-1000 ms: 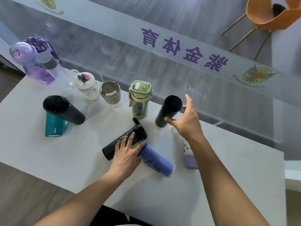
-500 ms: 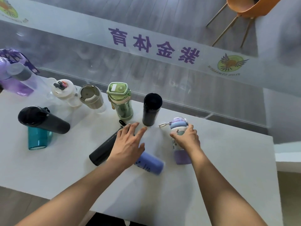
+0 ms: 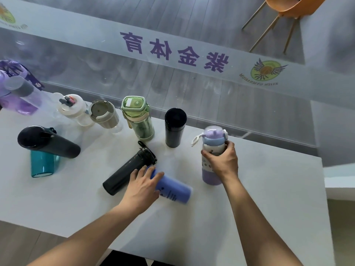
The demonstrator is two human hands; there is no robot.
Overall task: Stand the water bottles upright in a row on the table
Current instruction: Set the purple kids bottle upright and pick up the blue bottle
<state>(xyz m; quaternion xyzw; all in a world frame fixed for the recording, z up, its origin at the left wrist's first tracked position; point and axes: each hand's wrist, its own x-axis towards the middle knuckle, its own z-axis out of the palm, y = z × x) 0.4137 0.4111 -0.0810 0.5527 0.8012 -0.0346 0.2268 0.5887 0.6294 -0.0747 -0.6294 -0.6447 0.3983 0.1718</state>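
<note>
My right hand (image 3: pixel 223 162) grips a lilac and white bottle (image 3: pixel 212 170) with a cord loop, standing upright at the right end of a row along the table's far edge. In that row stand a black flask (image 3: pixel 174 127), a green bottle (image 3: pixel 139 118), a grey-lidded clear bottle (image 3: pixel 104 116) and a white-lidded clear bottle (image 3: pixel 74 108). My left hand (image 3: pixel 142 187) lies on the upper end of a blue bottle (image 3: pixel 172 191) lying on its side. A black bottle (image 3: pixel 128 169) lies beside it, touching my fingers.
The white table (image 3: pixel 249 217) ends at a glass wall with purple lettering. At the left a dark bottle (image 3: pixel 48 144) rests across a teal bottle (image 3: pixel 43 164). Purple and clear bottles (image 3: pixel 17 93) stand at the far left corner. An orange chair (image 3: pixel 284 8) is behind the glass.
My right hand left the black flask, took hold of the lilac bottle and stood it upright to the flask's right. My left hand slid from the black lying bottle onto the blue one.
</note>
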